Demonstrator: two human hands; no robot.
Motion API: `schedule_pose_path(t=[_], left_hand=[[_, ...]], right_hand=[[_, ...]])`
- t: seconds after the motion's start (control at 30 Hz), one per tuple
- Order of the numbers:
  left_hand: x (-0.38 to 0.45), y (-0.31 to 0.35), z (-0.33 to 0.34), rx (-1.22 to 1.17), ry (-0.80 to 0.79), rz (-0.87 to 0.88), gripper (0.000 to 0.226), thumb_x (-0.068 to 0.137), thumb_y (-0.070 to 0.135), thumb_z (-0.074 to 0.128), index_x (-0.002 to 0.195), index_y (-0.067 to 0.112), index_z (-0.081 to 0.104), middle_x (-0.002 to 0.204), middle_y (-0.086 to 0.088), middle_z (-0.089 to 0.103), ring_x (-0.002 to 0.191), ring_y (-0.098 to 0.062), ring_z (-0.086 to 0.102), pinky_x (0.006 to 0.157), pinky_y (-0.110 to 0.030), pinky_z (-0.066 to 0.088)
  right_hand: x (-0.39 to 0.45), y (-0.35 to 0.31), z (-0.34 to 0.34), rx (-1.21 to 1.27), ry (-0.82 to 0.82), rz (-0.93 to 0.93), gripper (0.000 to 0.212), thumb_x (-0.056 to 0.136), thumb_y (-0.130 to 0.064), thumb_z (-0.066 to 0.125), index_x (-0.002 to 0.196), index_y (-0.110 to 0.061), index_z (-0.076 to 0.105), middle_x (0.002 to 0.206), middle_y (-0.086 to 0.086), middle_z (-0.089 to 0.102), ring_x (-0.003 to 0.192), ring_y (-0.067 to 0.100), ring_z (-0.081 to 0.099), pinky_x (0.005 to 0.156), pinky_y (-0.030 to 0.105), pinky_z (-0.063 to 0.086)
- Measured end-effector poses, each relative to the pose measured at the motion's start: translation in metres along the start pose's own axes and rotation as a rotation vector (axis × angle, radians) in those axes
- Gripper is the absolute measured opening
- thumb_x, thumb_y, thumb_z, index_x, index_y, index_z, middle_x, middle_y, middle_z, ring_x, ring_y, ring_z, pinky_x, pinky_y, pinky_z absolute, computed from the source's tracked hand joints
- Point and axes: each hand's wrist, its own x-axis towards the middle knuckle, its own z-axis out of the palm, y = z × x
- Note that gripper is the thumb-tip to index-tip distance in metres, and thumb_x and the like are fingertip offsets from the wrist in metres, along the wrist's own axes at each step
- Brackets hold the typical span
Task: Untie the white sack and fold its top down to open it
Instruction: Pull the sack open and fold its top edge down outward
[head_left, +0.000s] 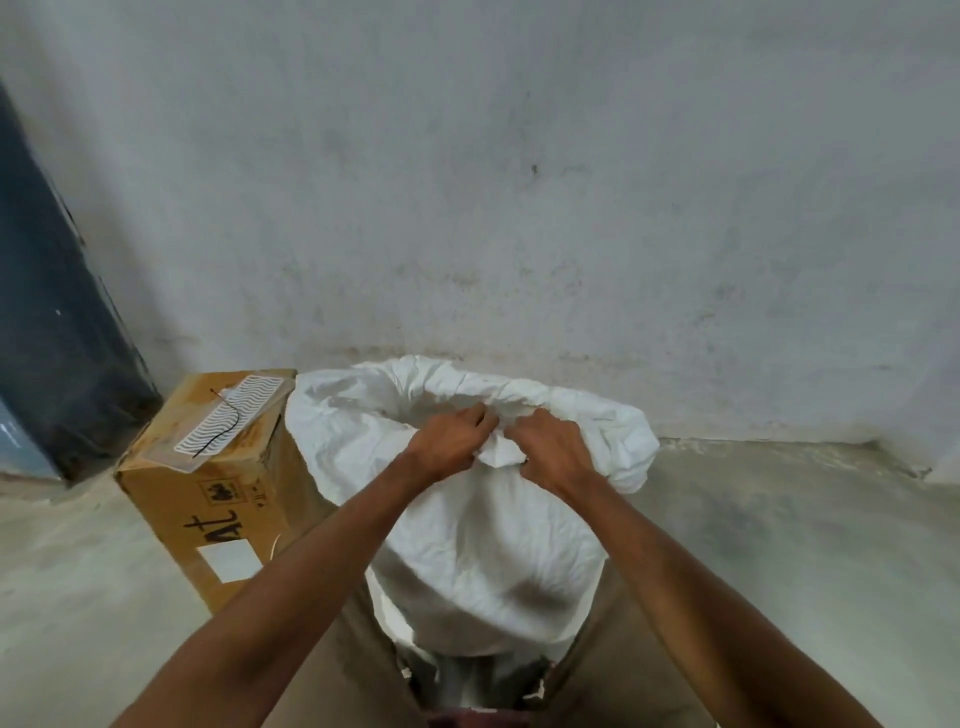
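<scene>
A white sack (483, 561) stands upright on the floor between my legs. Its mouth is open, and the far and side parts of its rim (597, 415) are rolled down into a thick cuff. My left hand (449, 439) and my right hand (553, 449) sit side by side at the near edge of the rim. Each grips a bunch of the white fabric with curled fingers. A crumpled fold of fabric (498, 454) sticks out between the two hands. No tie string shows on the sack.
A cardboard box (208, 499) stands against the sack's left side, with a white wavy-patterned plastic piece (228, 418) and a black cord on top. A stained grey wall (519, 208) rises close behind. A dark blue panel (47, 312) stands at far left. The floor is bare concrete.
</scene>
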Motion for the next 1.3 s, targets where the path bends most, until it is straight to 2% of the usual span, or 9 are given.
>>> schedule_pose_path(t=[0.13,0.2,0.33,0.53,0.67,0.83,1.0,1.13,1.3], left_hand=[[-0.015,-0.005,0.014,0.084,0.117,0.148,0.063,0.053,-0.008,0.081,0.100,0.011,0.044,0.083,-0.014,0.057,0.057,-0.027,0.053,0.037,-0.029,0.040],[-0.018,0.001,0.017,0.097,0.157,0.186,0.063,0.054,-0.007,0.084,0.098,0.010,0.042,0.083,-0.014,0.057,0.058,-0.027,0.054,0.038,-0.030,0.041],[-0.013,0.009,0.020,0.026,0.162,0.242,0.062,0.054,-0.007,0.081,0.103,0.011,0.047,0.086,-0.011,0.060,0.064,-0.026,0.058,0.041,-0.031,0.043],[-0.004,-0.002,0.003,-0.736,-0.175,-0.134,0.061,0.058,0.024,0.092,0.112,0.025,0.064,0.111,0.010,0.057,0.091,-0.011,0.061,0.071,-0.021,0.051],[0.000,-0.011,0.009,-0.610,-0.330,-0.245,0.071,0.058,0.028,0.094,0.120,0.016,0.060,0.115,0.001,0.061,0.089,-0.015,0.061,0.065,-0.019,0.046],[0.003,-0.004,0.019,-0.370,-0.246,-0.148,0.031,0.064,0.028,0.085,0.085,0.015,0.067,0.078,0.005,0.064,0.074,-0.021,0.062,0.061,-0.028,0.041],[-0.007,-0.005,0.039,-0.108,-0.073,0.038,0.026,0.072,0.020,0.075,0.092,0.010,0.062,0.082,-0.008,0.068,0.072,-0.034,0.066,0.054,-0.031,0.038],[-0.016,-0.007,0.051,-0.033,-0.130,0.272,0.068,0.051,0.000,0.081,0.113,0.011,0.054,0.082,-0.008,0.062,0.059,-0.029,0.061,0.040,-0.031,0.043],[-0.022,-0.040,0.041,-0.370,-0.126,0.105,0.086,0.056,0.040,0.077,0.133,0.019,0.045,0.110,-0.001,0.057,0.094,-0.018,0.056,0.078,-0.033,0.050]], right_hand=[[0.014,0.015,-0.016,0.485,-0.278,0.103,0.065,0.047,-0.056,0.085,0.101,-0.036,0.055,0.110,-0.012,0.054,0.096,0.009,0.058,0.077,0.029,0.051],[0.015,0.020,-0.020,0.533,-0.358,0.119,0.066,0.052,-0.055,0.090,0.106,-0.032,0.059,0.108,-0.008,0.059,0.096,0.010,0.059,0.080,0.030,0.052],[0.007,0.004,-0.016,0.379,-0.263,0.123,0.026,0.064,-0.030,0.082,0.073,-0.023,0.058,0.070,-0.008,0.060,0.063,0.011,0.057,0.056,0.029,0.045],[0.000,-0.004,-0.002,-0.133,-0.103,-0.020,0.023,0.079,-0.013,0.073,0.100,-0.021,0.070,0.096,0.002,0.072,0.088,0.026,0.070,0.068,0.034,0.048],[-0.021,-0.008,0.025,-0.274,0.007,-0.183,0.035,0.047,-0.005,0.086,0.074,-0.020,0.069,0.065,-0.004,0.061,0.045,0.021,0.057,0.041,0.023,0.025],[-0.014,0.001,0.021,0.137,-0.006,0.016,0.031,0.063,-0.018,0.077,0.088,-0.021,0.059,0.083,-0.003,0.063,0.070,0.023,0.063,0.055,0.031,0.036],[0.009,0.009,0.009,0.622,-0.379,0.202,0.077,0.052,-0.057,0.089,0.117,-0.034,0.055,0.109,-0.007,0.057,0.094,0.009,0.056,0.075,0.029,0.045],[0.014,0.001,0.023,0.626,-0.345,0.121,0.039,0.057,-0.031,0.094,0.073,-0.024,0.060,0.065,-0.011,0.057,0.054,0.000,0.048,0.051,0.014,0.036],[0.012,-0.004,0.051,0.448,-0.130,0.035,0.039,0.054,-0.025,0.078,0.055,-0.019,0.039,0.047,-0.008,0.039,0.045,0.007,0.033,0.046,0.030,0.028]])
